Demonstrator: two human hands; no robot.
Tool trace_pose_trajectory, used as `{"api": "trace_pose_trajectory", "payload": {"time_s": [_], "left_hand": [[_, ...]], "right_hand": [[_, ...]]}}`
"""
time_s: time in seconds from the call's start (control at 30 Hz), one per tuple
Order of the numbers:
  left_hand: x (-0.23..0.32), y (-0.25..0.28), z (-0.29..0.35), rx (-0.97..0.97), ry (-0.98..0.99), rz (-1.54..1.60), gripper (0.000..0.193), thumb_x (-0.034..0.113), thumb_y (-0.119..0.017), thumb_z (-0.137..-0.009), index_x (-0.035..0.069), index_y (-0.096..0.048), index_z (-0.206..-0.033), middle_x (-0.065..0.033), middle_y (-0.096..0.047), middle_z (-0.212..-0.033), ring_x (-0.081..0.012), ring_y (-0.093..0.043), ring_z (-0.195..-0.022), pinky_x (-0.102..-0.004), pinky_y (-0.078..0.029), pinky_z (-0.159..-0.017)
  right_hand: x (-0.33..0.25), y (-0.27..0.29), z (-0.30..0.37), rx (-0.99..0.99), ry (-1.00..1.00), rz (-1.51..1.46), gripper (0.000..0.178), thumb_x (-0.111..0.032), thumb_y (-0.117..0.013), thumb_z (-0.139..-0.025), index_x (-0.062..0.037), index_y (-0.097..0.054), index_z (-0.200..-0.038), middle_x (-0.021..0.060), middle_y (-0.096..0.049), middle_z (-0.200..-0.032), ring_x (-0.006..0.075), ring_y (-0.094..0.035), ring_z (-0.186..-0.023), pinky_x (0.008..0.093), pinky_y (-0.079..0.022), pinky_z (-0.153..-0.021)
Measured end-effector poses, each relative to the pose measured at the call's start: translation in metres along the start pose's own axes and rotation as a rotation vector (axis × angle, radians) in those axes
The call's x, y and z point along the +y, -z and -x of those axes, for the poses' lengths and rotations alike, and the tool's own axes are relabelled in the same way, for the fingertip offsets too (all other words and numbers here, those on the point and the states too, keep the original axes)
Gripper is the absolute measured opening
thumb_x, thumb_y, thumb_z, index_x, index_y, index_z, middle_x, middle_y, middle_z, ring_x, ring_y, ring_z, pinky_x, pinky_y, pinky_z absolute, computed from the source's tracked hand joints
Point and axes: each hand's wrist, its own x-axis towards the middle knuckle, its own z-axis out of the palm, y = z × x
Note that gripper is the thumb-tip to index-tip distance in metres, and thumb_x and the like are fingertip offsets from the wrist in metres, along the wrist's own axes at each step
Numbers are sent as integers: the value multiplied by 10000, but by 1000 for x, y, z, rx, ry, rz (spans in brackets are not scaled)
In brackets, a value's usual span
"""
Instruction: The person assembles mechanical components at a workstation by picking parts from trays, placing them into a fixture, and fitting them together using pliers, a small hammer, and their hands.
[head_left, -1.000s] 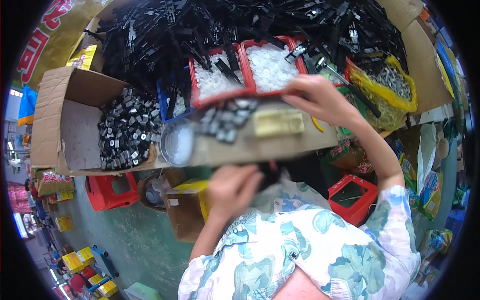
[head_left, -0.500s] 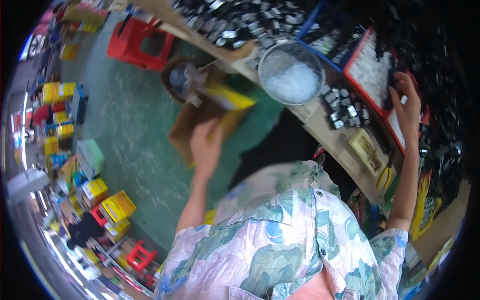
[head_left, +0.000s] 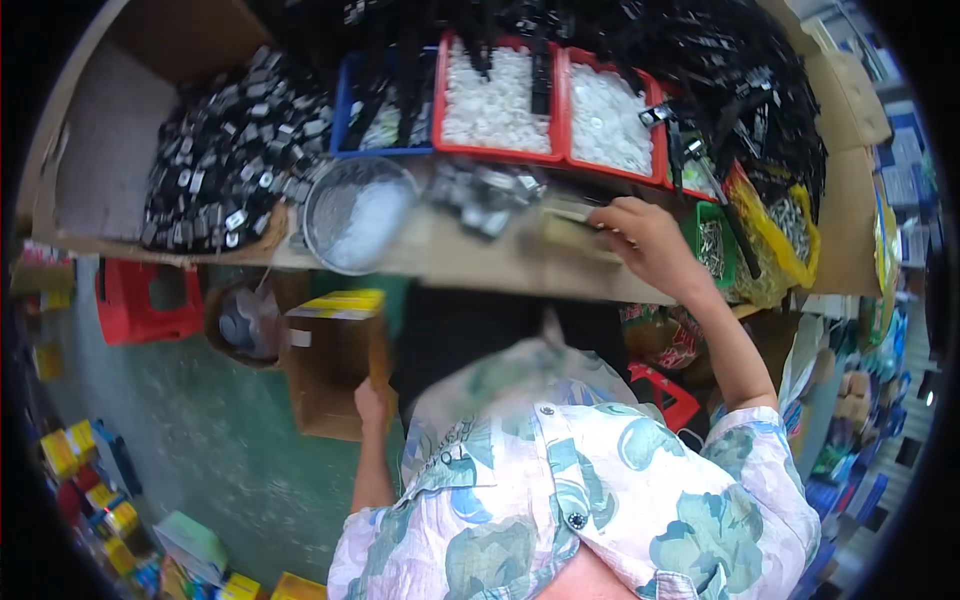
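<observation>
- Pile of small black-and-silver pieces [head_left: 240,150], at 10 o'clock from the bowl [head_left: 325,200] of white bits.
- Cardboard box [head_left: 330,345], at 11 o'clock from the left hand.
- Left hand [head_left: 372,403], at the box's right edge, fingers curled; whether clamped, I cannot tell.
- Silver pieces [head_left: 485,200], blurred, at 10 o'clock from the cream block [head_left: 572,235].
- Right hand [head_left: 655,245], fingers bent at the block's right end; blur hides whether they pinch it. The block lies at its 9 o'clock.

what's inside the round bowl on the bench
Inside the round bowl, a white heap lies toward the right side. Whatever is under the heap is covered and cannot be seen.
</observation>
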Motion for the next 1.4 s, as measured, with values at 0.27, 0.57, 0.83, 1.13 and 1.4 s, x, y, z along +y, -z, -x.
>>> {"api": "trace_pose_trajectory", "payload": {"time_s": [0.27, 0.57, 0.83, 1.13, 1.4], "left_hand": [[43, 3, -11, 137, -374, 268, 259, 82, -606, -891, 22, -714, -1118, -201, -717, -973, -382, -698, -905, -439, -554, -789], [287, 220, 59, 435, -641, 322, 192, 10, -717, -863, -19, -721, -1053, -142, -671, -841, -226, -632, -735, -332, -516, -685], [396, 221, 28, 486, -1124, 171, 255, -44, -689, -824, -17, -700, -1077, -137, -665, -1033, -332, -619, -950, -406, -498, -838], [401, 209, 0, 481, -1120, 100, 281, -24, -671, -850, -29, -677, -1130, -147, -632, -1166, -349, -579, -1107, -436, -475, -962], [406, 219, 0, 438, -1086, 248, 308, 17, -681, -852, -6, -677, -1159, -144, -648, -1149, -347, -589, -1079, -441, -477, -943]], "right_hand": [[26, -9, 13, -2, 47, 197, 181, -67, -608, -802, -83, -684, -966, 78, -572, -952, 242, -585, -958, 387, -425, -718], [36, -30, 19, 220, 99, 156, 98, -88, -615, -769, -38, -644, -848, 80, -563, -933, 235, -579, -918, 369, -473, -744], [26, -22, 5, 386, 60, 11, 182, -98, -613, -804, -50, -639, -977, 74, -576, -921, 238, -621, -918, 390, -465, -732], [14, -81, -72, 266, -54, 228, 176, -213, -733, -818, -48, -678, -791, 124, -679, -718, 280, -696, -681, 398, -509, -602], [7, -46, -62, 343, -324, -417, 235, -170, -750, -798, 21, -644, -886, 131, -652, -696, 245, -663, -629, 362, -503, -595]]}}
